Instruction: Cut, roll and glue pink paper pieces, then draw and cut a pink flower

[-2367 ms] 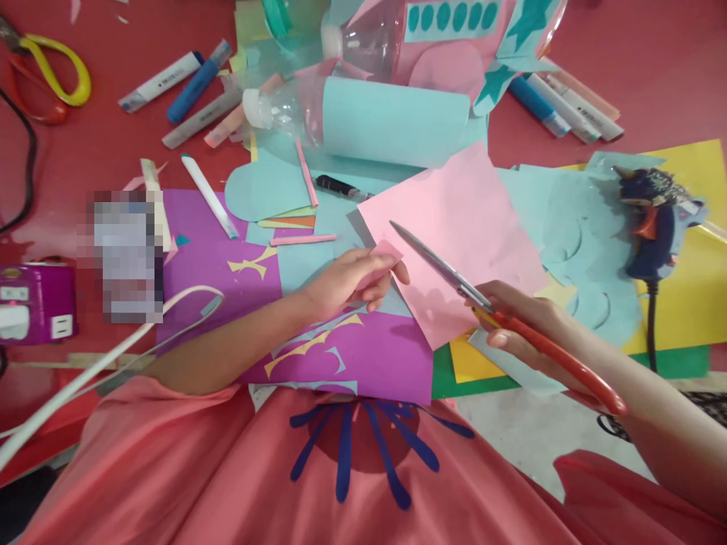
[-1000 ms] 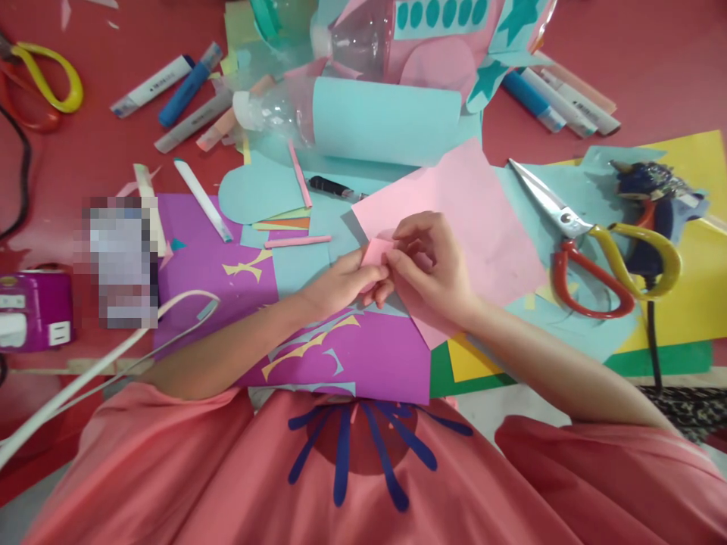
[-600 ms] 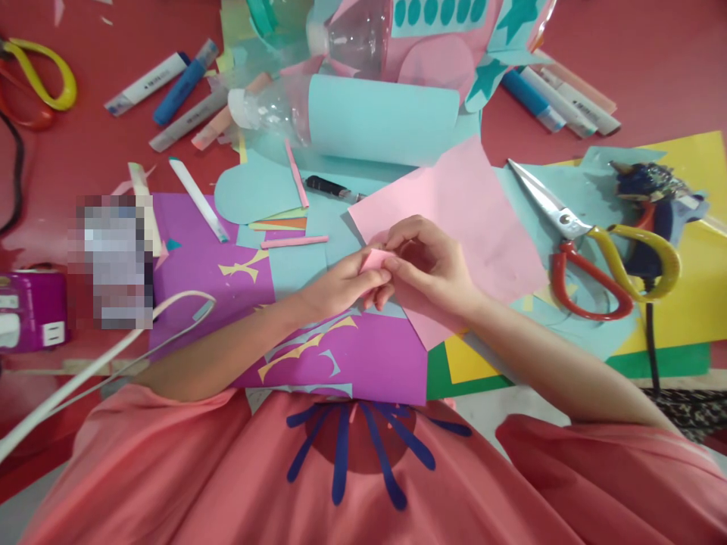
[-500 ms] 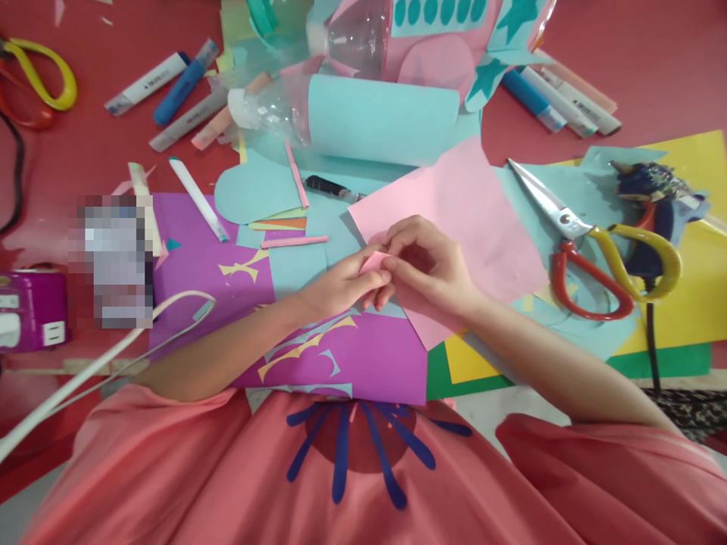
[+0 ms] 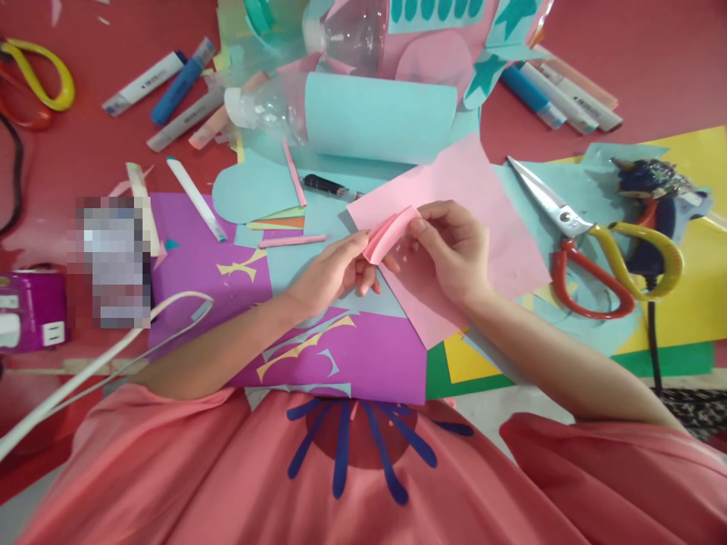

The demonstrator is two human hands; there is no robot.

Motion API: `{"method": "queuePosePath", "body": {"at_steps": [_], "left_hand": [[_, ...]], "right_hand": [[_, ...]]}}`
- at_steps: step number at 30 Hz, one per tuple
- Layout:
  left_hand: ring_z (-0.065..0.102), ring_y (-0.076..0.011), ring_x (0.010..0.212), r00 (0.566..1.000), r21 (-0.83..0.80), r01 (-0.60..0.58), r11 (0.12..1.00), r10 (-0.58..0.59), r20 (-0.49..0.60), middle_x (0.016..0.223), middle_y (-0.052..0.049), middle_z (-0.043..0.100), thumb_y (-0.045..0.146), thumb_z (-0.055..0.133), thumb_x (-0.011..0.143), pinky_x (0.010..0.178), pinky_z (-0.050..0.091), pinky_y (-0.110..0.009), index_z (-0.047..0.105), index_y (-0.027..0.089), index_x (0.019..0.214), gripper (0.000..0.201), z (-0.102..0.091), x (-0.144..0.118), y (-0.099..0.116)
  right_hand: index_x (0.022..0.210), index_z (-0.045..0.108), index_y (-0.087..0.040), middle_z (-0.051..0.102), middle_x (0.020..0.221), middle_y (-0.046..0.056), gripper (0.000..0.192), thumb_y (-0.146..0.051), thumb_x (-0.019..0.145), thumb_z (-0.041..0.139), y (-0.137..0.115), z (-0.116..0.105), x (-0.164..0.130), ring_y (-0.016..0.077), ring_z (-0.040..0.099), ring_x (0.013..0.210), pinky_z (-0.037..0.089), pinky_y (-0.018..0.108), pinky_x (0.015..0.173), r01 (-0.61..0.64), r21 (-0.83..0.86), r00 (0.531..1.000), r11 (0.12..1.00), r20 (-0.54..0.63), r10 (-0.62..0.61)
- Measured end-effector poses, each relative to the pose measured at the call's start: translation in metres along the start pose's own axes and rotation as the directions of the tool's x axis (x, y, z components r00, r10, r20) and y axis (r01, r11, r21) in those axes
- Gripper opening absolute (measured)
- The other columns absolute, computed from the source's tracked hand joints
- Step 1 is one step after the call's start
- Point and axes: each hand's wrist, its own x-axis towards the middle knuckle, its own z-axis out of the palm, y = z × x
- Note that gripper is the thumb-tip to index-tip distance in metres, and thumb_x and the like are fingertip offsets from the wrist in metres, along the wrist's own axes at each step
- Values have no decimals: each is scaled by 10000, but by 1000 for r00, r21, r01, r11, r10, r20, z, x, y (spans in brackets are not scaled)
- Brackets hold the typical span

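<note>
A small folded piece of pink paper [image 5: 391, 234] is held between my two hands, its layers slightly fanned. My left hand [image 5: 335, 272] pinches its lower left end between thumb and fingers. At the upper right end, the thumb and forefinger of my right hand [image 5: 454, 246] grip it. Beneath them lies a larger pink sheet [image 5: 500, 250], partly hidden by my right hand and forearm. Left of the hands, a narrow pink strip [image 5: 292, 241] rests on light blue paper, and a black pen [image 5: 326, 185] lies beyond.
A bottle wrapped in light blue paper [image 5: 380, 117] lies across the far side. Large scissors [image 5: 568, 219] and a glue gun [image 5: 653, 227] are at right. Markers [image 5: 182, 83] lie far left, near a white cable [image 5: 107, 356]. Purple paper [image 5: 386, 356] with scraps sits in front.
My right hand has moved slightly right, and the folded pink paper, mostly covered by fingers before, now shows its spread layers. Both hands keep hold of it.
</note>
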Motion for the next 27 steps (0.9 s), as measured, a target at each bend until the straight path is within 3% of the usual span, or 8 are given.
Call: {"method": "queuePosePath", "body": {"at_steps": [4,7,11,18,21,24,27], "left_hand": [[509,-84,450,995,-47,-16,999,11,-95,497,66,528,430,543,922,620,534,-245,568,172,837,273,-1,1,1],[583,-86,542,985,-72,-69,995,57,-160,656,37,648,361,553,909,659,543,-242,579,175,909,187,-3,4,3],[646,-104,737,964,-37,-136,990,124,-235,950,-15,735,341,533,893,703,535,-241,583,194,966,171,-5,6,6],[658,-149,932,918,67,-258,964,266,-293,1013,-29,720,212,453,791,754,514,-253,558,199,932,176,-6,4,8],[664,-155,927,915,154,-258,954,292,-277,1004,-37,714,222,537,765,759,509,-258,531,198,968,204,-7,4,7],[672,-146,882,904,199,-283,938,330,-273,964,-19,712,282,666,769,722,494,-244,497,218,1010,302,-8,3,4],[685,-156,913,894,201,-325,924,370,-253,928,5,700,319,745,756,730,502,-243,477,241,1059,411,-7,2,-1]], "right_hand": [[845,582,-263,600,730,-22,196,-441,903,639,-2,-1,-1,110,571,544,486,294,533,91,10,993,996,-76,-90],[827,602,-267,613,759,5,169,-419,896,630,-5,-2,-5,141,600,630,498,324,584,217,-71,973,974,-59,-221],[799,622,-248,655,696,1,113,-271,895,567,-7,-3,-10,142,621,633,507,301,572,322,-112,945,940,104,-312],[763,610,-216,692,694,-1,245,-30,729,454,-10,-4,-8,117,624,588,512,247,564,399,-56,867,915,346,-357],[727,599,-212,680,662,-4,250,-32,711,427,-12,-5,-6,115,605,567,491,241,538,384,-50,854,922,400,-334],[733,601,-201,680,671,4,191,-96,804,459,-13,-6,-6,106,594,562,469,231,522,327,-17,843,945,457,-283],[725,541,-199,592,615,-27,177,-268,883,582,-12,-5,-9,73,481,498,391,203,460,201,-59,886,978,437,-156]]}}
